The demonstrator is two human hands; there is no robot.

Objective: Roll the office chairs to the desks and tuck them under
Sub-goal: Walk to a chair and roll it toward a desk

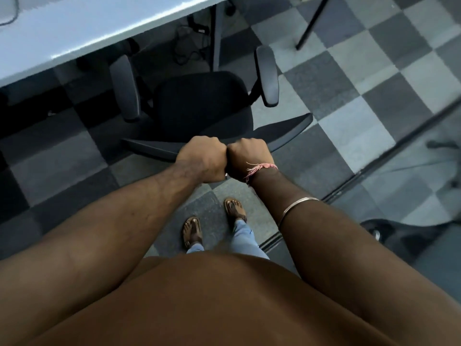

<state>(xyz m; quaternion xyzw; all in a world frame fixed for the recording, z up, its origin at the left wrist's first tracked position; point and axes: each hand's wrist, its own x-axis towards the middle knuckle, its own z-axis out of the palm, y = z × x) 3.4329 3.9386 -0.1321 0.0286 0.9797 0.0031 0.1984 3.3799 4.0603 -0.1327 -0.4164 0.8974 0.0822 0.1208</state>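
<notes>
Black fabric-seated office chair (pixel 199 106), backrest top clamped by left hand (pixel 203 158) and right hand (pixel 247 156), knuckles touching. Beyond the hands, pale smooth counter (pixel 94 33), front edge above the armrests. Checkered carpet floor (pixel 361 78) open rightward.

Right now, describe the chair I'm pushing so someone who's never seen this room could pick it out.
Find the pale desk along the top left edge. Just in front of it stands a black office chair with two grey armrests, its seat not yet under the desktop. It is the one whose backrest top both hands hold, left hand and right hand side by side.
</notes>
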